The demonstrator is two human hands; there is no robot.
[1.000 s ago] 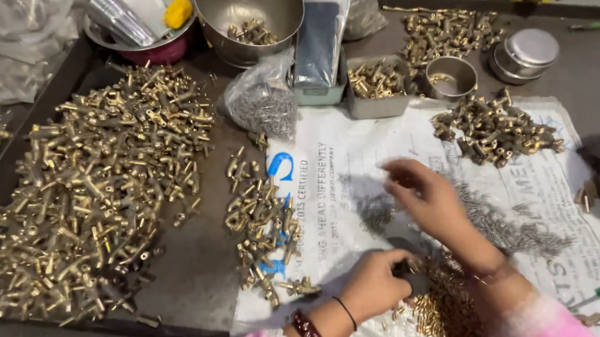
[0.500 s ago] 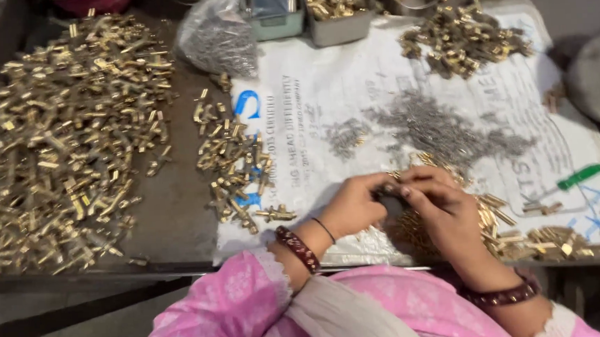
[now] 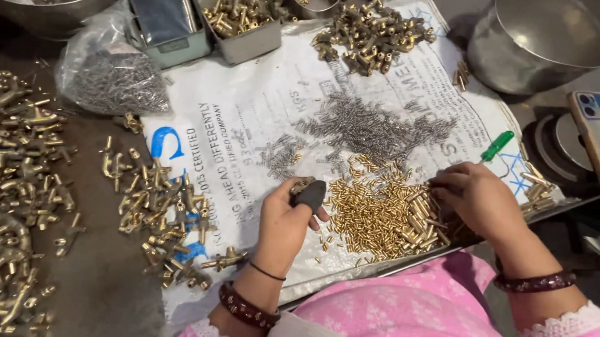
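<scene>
On the white printed sack [image 3: 256, 123], two hands sort brass pins [image 3: 377, 212].
Left hand [image 3: 285, 220] grips a dark block [image 3: 310, 194]; right hand [image 3: 476, 197] fingers seem curled together over the pins, beside a green-handled screwdriver [image 3: 496, 146].

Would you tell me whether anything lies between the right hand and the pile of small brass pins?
Nothing visible does. The right hand already rests on the right edge of the small brass pins, while the left hand holds a dark tool at their left.
</scene>
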